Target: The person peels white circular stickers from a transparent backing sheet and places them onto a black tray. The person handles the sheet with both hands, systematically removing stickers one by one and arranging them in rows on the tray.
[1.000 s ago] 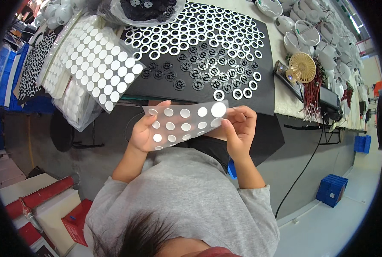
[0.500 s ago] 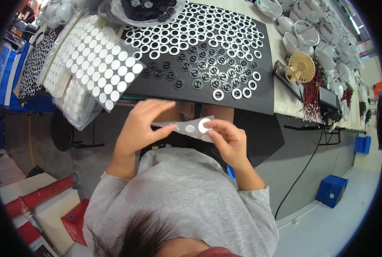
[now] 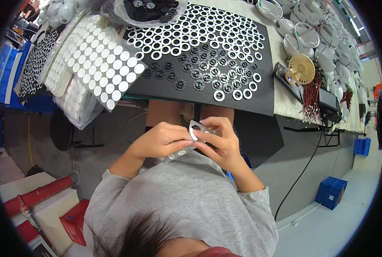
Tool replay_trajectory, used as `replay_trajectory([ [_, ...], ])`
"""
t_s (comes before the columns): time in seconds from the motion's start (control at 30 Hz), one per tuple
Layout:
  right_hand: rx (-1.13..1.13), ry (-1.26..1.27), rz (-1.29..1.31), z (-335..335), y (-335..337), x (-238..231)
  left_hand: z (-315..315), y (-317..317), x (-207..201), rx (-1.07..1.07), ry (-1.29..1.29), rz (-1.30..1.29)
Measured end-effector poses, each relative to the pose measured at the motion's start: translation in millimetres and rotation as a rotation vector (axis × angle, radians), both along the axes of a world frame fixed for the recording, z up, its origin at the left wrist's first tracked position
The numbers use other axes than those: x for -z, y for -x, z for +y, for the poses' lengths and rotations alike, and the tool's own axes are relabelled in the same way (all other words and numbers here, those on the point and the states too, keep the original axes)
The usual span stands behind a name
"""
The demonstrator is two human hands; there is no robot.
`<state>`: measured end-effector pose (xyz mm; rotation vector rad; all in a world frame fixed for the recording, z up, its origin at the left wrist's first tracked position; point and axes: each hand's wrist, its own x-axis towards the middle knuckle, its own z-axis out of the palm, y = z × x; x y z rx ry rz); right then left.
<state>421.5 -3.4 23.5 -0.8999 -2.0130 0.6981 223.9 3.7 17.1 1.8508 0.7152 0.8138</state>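
Observation:
Above my lap, my left hand is closed, its fingertips pinching a translucent strip of white round stickers. Part of the strip hangs below the left fingers. My right hand meets it from the other side, thumb and fingers closed on the strip's upper, bent end. A white rim shows at that end, between the hands; whether it is a sticker or a ring I cannot tell. The fingertips nearly touch and hide the middle of the strip.
Ahead, a black board bears many white rings with dark centres and bare black discs. Left lie sheets of white round stickers and a plastic bag of black parts. A small yellow fan and red wires sit right.
My left hand has come down and right, from spread fingers to a pinch on the strip. The strip has tilted and bent, and my right hand has turned with it.

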Motion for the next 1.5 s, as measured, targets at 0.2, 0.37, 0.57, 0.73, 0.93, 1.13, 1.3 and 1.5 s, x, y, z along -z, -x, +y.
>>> replay_trajectory([
  [0.2, -0.089, -0.057, -0.015, 7, -4, 3, -2, -5, 1, -0.015, -0.048, 0.02],
  [0.37, -0.086, -0.105, -0.054, 8, -4, 2, -2, -6, 6, -0.008, -0.051, 0.039],
  [0.57, -0.102, -0.162, -0.049, 9, -2, 5, -3, -6, 5, 0.011, 0.013, 0.021],
  [0.73, -0.128, -0.044, 0.026, 13, -1, 9, -3, -6, 6, 0.007, 0.007, 0.007],
  [0.93, -0.024, 0.066, 0.042, 23, 8, 6, -2, 3, 13, -0.084, -0.044, 0.046],
  [1.13, 0.003, -0.202, -0.214, 62, 22, 5, -10, 16, 10, -0.313, 0.22, 0.09],
  [1.3, -0.001, -0.262, -0.254, 76, 33, 7, -10, 25, 24, -0.41, 0.229, 0.074],
  [1.5, 0.13, -0.251, -0.301, 99, 16, 6, -13, 29, 28, -0.462, 0.349, -0.031],
])
